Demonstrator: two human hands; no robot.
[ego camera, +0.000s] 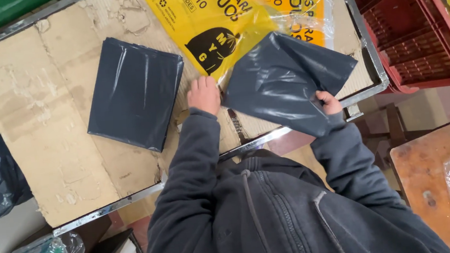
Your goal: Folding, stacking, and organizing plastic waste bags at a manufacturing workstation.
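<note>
- Two dark grey plastic bags are what we're dealing with here: a loose one, the grey bag (285, 81), held up over the right part of the desk (32, 120), and a flat folded stack (135, 93) lying further left on the cardboard top.
- Our right hand (330, 103) is pinching the near right corner of the grey bag, thumb over the edge, so it's closed on the plastic. The bag fans out from that grip up and to the left, with its long axis running roughly from near-left to far-right.
- Our left hand (204, 95) sits just at the bag's left edge, knuckles up and fingers curled down. Can't really tell if it's gripping the bag edge or just resting on the desk there.
- So the loose bag lies between our two hands, and the folded stack is off to the left of the left hand, near it but not touching. The left hand is clearly the closer one to that stack.
- Looks-wise the grey bag is smooth, slightly shiny, with soft creases and one corner lifting. The folded stack is neat, squarish, and tilted a bit.
- Far side behind both: a yellow printed package (211, 15) partly under the loose bag, and a red crate (410, 26) off to the right.
</note>
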